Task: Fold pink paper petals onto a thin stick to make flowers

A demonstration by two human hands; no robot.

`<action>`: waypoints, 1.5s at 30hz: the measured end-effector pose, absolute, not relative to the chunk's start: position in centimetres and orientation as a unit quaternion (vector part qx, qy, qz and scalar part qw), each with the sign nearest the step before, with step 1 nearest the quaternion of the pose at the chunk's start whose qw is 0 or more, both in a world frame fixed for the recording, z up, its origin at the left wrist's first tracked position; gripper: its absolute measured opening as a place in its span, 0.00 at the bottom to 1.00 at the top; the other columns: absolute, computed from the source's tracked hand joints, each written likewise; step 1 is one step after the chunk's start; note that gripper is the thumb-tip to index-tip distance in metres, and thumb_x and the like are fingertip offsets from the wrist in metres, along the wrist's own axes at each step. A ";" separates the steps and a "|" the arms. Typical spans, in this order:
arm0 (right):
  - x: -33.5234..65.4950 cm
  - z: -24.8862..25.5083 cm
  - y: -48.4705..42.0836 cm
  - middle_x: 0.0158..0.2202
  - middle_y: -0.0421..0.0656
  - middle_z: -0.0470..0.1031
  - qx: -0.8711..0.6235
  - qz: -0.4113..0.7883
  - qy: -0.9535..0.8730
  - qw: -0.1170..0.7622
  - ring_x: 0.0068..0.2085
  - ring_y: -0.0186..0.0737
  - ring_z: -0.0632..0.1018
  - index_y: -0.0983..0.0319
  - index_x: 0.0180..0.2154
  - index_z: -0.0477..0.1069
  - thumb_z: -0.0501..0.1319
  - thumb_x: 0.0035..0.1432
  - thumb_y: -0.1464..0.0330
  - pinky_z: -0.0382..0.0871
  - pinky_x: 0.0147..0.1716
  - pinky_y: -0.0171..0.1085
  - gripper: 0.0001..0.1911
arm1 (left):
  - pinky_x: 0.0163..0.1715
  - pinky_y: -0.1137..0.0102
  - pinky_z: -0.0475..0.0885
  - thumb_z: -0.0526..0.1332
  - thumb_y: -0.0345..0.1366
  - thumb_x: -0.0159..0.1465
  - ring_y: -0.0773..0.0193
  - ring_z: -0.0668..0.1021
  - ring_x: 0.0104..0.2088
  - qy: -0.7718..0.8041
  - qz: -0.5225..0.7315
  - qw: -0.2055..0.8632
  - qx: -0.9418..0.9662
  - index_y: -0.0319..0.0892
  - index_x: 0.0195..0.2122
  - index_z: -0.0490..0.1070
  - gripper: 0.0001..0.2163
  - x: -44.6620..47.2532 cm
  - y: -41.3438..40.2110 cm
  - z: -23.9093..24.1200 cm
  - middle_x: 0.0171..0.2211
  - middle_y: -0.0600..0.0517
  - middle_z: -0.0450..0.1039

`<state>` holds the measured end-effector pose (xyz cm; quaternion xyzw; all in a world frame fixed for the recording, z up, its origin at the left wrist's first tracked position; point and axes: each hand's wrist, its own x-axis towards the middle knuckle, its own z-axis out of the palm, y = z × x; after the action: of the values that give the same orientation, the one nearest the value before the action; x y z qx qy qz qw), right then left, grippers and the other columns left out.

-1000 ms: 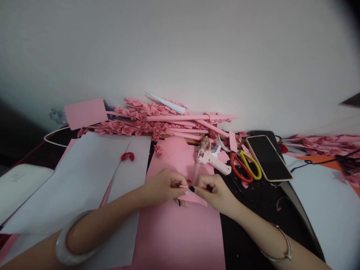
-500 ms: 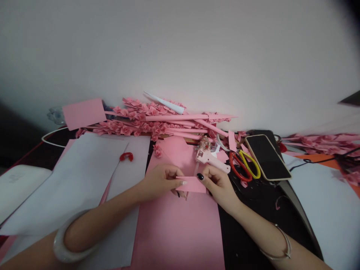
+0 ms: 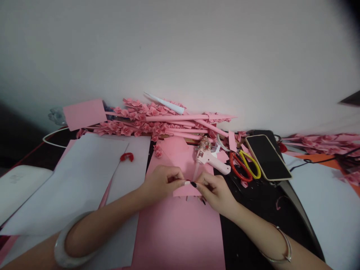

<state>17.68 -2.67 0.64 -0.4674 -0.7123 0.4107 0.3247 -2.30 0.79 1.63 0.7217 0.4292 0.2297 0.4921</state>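
"What's biggest there?"
"One large pink sheet (image 3: pixel 180 240), below my left hand (image 3: pixel 161 183) and right hand (image 3: pixel 216 190)."
"Beyond them?"
"Past my right hand, one phone (image 3: pixel 268 157), well to its right; one glue gun (image 3: pixel 212 159), just ahead; plus one red handle (image 3: pixel 233 168) and one yellow handle (image 3: pixel 254 161) between those."
"And smallest?"
"One small pink paper piece (image 3: pixel 186 191) between my hands: both pinch its far edge, thumbs nearly meeting."

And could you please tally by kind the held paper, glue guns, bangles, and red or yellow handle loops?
Held pink paper: 1
Glue gun: 1
White bangle and metal bangle: 2
Red loop and yellow loop: 2
Total: 6
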 end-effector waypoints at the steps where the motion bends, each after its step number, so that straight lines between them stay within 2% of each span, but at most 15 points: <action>1: 17.7 0.7 -2.7 0.15 0.35 0.64 -0.469 0.411 -0.710 0.327 0.16 0.29 0.66 0.62 0.24 0.63 0.55 0.61 0.68 0.57 0.17 0.28 0.12 | 0.20 0.77 0.54 0.58 0.34 0.57 0.73 0.60 0.20 0.434 0.230 0.485 0.724 0.38 0.19 0.63 0.11 -2.3 0.8 1.7 0.16 0.59 0.57; 6: 17.6 0.7 -2.7 0.15 0.36 0.64 -0.477 0.419 -0.692 0.342 0.16 0.29 0.66 0.62 0.24 0.63 0.55 0.60 0.67 0.58 0.16 0.29 0.13 | 0.19 0.75 0.49 0.60 0.37 0.56 0.73 0.54 0.19 0.452 0.247 0.441 0.735 0.41 0.16 0.48 0.19 -2.3 0.9 1.7 0.16 0.61 0.47; 11: 17.4 0.9 -2.5 0.14 0.35 0.63 -0.488 0.450 -0.659 0.354 0.14 0.29 0.65 0.62 0.23 0.64 0.57 0.59 0.64 0.58 0.14 0.29 0.13 | 0.19 0.74 0.46 0.62 0.39 0.55 0.73 0.51 0.19 0.454 0.267 0.431 0.733 0.41 0.16 0.44 0.24 -2.4 1.2 1.3 0.16 0.61 0.43; 14: 17.4 1.0 -2.3 0.13 0.34 0.63 -0.506 0.475 -0.613 0.377 0.13 0.28 0.64 0.62 0.23 0.63 0.58 0.58 0.63 0.57 0.13 0.28 0.14 | 0.19 0.76 0.50 0.64 0.39 0.55 0.73 0.54 0.19 0.455 0.293 0.424 0.726 0.40 0.17 0.54 0.18 -2.7 1.4 1.3 0.16 0.61 0.49; 16: 17.4 0.9 -2.2 0.12 0.34 0.64 -0.511 0.503 -0.578 0.391 0.11 0.28 0.63 0.61 0.23 0.62 0.59 0.57 0.61 0.56 0.11 0.27 0.14 | 0.20 0.76 0.55 0.65 0.38 0.55 0.73 0.58 0.20 0.447 0.325 0.399 0.732 0.40 0.26 0.66 0.09 -2.8 1.4 1.4 0.21 0.59 0.59; 18: 17.4 0.8 -2.1 0.12 0.34 0.66 -0.510 0.537 -0.544 0.395 0.10 0.27 0.63 0.61 0.24 0.61 0.59 0.56 0.60 0.55 0.09 0.26 0.15 | 0.24 0.76 0.61 0.66 0.37 0.53 0.73 0.61 0.22 0.408 0.344 0.370 0.761 0.41 0.38 0.69 0.13 -2.9 1.4 1.6 0.32 0.55 0.68; 21: 17.4 0.7 -2.0 0.12 0.34 0.68 -0.500 0.576 -0.513 0.393 0.09 0.27 0.64 0.61 0.24 0.60 0.59 0.57 0.59 0.56 0.08 0.26 0.16 | 0.29 0.74 0.66 0.68 0.37 0.52 0.70 0.67 0.27 0.323 0.319 0.353 0.818 0.43 0.46 0.70 0.20 -2.7 1.4 1.5 0.44 0.49 0.69; 23: 17.4 0.7 -1.9 0.12 0.34 0.68 -0.488 0.589 -0.508 0.395 0.09 0.26 0.64 0.61 0.24 0.60 0.59 0.57 0.59 0.56 0.08 0.25 0.16 | 0.30 0.73 0.67 0.67 0.36 0.53 0.68 0.70 0.30 0.303 0.295 0.353 0.835 0.43 0.48 0.69 0.20 -2.6 1.3 1.3 0.41 0.49 0.70; 28: 17.5 1.0 -1.8 0.15 0.36 0.70 -0.446 0.607 -0.519 0.404 0.11 0.28 0.67 0.62 0.29 0.62 0.58 0.58 0.58 0.60 0.11 0.27 0.15 | 0.27 0.73 0.67 0.65 0.34 0.55 0.71 0.67 0.23 0.337 0.286 0.359 0.822 0.39 0.48 0.71 0.18 -2.5 1.2 0.8 0.32 0.51 0.72; 32: 17.4 0.8 -1.7 0.21 0.36 0.72 -0.398 0.630 -0.519 0.419 0.16 0.30 0.71 0.62 0.37 0.62 0.68 0.46 0.57 0.65 0.15 0.29 0.23 | 0.26 0.74 0.67 0.63 0.37 0.58 0.71 0.69 0.24 0.368 0.298 0.392 0.789 0.39 0.48 0.71 0.17 -2.5 1.2 1.2 0.38 0.48 0.74; 34: 17.3 0.7 -1.7 0.24 0.37 0.72 -0.414 0.619 -0.521 0.418 0.19 0.30 0.72 0.62 0.38 0.63 0.70 0.44 0.59 0.66 0.16 0.30 0.24 | 0.26 0.75 0.66 0.62 0.39 0.58 0.70 0.70 0.25 0.386 0.292 0.404 0.776 0.40 0.48 0.71 0.17 -2.5 1.1 1.4 0.37 0.49 0.74; 38: 17.3 1.0 -1.8 0.20 0.37 0.71 -0.446 0.582 -0.558 0.389 0.17 0.30 0.70 0.63 0.35 0.66 0.62 0.55 0.59 0.65 0.17 0.31 0.14 | 0.26 0.75 0.64 0.56 0.39 0.62 0.69 0.70 0.25 0.418 0.277 0.431 0.750 0.39 0.39 0.74 0.11 -2.6 1.1 1.9 0.28 0.52 0.73; 41: 17.3 1.4 -1.9 0.16 0.39 0.71 -0.454 0.541 -0.595 0.383 0.17 0.31 0.70 0.63 0.25 0.65 0.57 0.59 0.59 0.65 0.19 0.32 0.16 | 0.24 0.75 0.60 0.50 0.38 0.65 0.71 0.66 0.21 0.410 0.265 0.450 0.748 0.37 0.23 0.68 0.17 -2.7 1.2 2.1 0.19 0.56 0.63; 43: 17.3 1.6 -1.9 0.15 0.40 0.71 -0.462 0.518 -0.606 0.388 0.17 0.32 0.71 0.62 0.22 0.64 0.55 0.60 0.59 0.65 0.19 0.32 0.18 | 0.22 0.75 0.58 0.49 0.37 0.65 0.71 0.63 0.21 0.406 0.262 0.460 0.745 0.38 0.19 0.63 0.18 -2.7 1.3 2.0 0.18 0.58 0.57; 45: 17.3 1.6 -1.9 0.15 0.39 0.71 -0.465 0.511 -0.609 0.390 0.17 0.32 0.71 0.62 0.24 0.65 0.55 0.60 0.59 0.65 0.19 0.32 0.17 | 0.22 0.76 0.56 0.50 0.37 0.64 0.72 0.61 0.21 0.407 0.264 0.473 0.736 0.38 0.20 0.62 0.16 -2.7 1.3 1.8 0.18 0.58 0.55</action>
<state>17.31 -1.93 1.58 -0.4654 -0.6090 0.5106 0.3897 -2.70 1.33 1.85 0.7355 0.4071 0.2645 0.4726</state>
